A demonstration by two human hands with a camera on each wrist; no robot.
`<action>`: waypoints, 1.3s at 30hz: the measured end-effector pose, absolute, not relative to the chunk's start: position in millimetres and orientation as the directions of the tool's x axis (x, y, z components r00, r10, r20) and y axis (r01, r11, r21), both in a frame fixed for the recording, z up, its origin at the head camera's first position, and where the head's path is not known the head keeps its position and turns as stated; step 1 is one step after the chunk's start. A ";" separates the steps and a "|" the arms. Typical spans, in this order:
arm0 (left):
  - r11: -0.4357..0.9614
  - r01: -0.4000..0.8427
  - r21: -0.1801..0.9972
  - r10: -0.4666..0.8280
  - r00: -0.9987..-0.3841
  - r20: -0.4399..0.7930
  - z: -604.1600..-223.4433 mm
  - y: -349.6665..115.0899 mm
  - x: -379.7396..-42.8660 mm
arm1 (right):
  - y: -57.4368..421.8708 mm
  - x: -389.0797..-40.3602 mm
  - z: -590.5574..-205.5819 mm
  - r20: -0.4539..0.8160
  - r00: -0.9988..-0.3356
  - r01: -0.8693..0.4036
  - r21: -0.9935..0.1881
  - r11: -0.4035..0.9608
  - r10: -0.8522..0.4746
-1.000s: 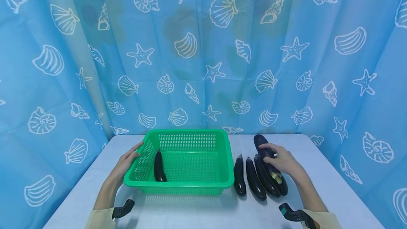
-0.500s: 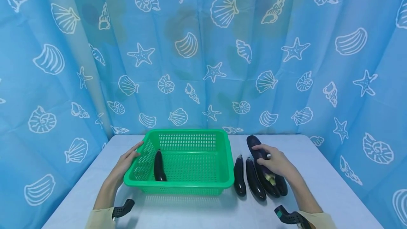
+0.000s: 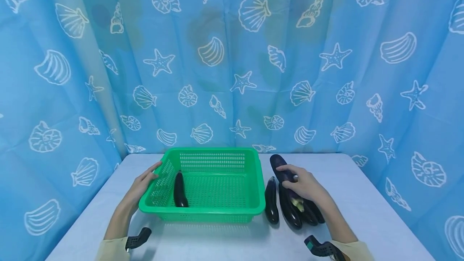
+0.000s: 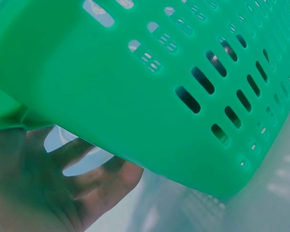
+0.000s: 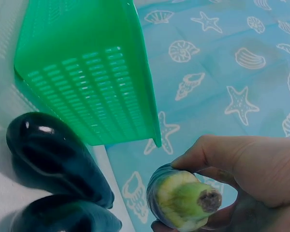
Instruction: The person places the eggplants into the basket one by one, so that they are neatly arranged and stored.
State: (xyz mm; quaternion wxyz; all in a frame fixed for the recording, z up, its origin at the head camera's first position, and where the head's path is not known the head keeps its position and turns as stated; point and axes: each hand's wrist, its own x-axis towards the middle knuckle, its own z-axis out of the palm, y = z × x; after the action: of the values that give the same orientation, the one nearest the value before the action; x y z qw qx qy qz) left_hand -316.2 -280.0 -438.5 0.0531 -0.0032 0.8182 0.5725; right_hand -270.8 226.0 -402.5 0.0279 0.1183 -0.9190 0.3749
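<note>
My right hand (image 3: 302, 182) grips an eggplant (image 3: 278, 165) between thumb and fingers, held over the other eggplants. Its pale green stem end (image 5: 188, 200) points at the right wrist camera. Under and beside it lie several dark, glossy eggplants, one (image 3: 271, 201) close to the basket's right side and another (image 3: 289, 208) just right of that. My left hand (image 3: 139, 188) rests against the left side of the green basket (image 3: 203, 210), extended fingers at the rim. Inside the basket, near its left wall, lies one eggplant (image 3: 180, 190).
The basket, with slotted walls, stands on a white-covered table (image 3: 203, 243). A blue curtain (image 3: 224, 71) with white shell and starfish prints hangs behind the table and along both sides.
My right hand has carried the gripped eggplant leftward, toward the basket, passing over the lying ones. The left hand and the basket stay in place.
</note>
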 end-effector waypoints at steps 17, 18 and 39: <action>0.332 -0.062 0.941 0.055 -0.995 -0.084 -434.9 -281.1 -317.4 | 204.0 -277.6 -391.9 0.113 -0.966 -0.241 -0.718 0.653 -0.233; 0.331 -0.062 0.942 0.055 -0.995 -0.085 -434.7 -280.9 -317.4 | 203.7 -277.6 -390.3 0.116 -0.964 -0.247 -0.716 0.653 -0.238; 0.354 -0.073 0.932 0.038 -0.995 -0.093 -438.5 -280.6 -316.0 | 179.4 -280.9 -371.1 0.155 -0.937 -0.326 -0.708 0.626 -0.312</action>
State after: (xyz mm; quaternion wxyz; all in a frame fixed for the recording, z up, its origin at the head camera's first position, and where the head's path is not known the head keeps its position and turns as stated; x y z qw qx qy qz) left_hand -316.0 -280.6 -438.5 0.0490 -0.0106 0.8214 0.5682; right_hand -280.9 179.4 -371.1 0.0087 0.1769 -0.9016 0.3946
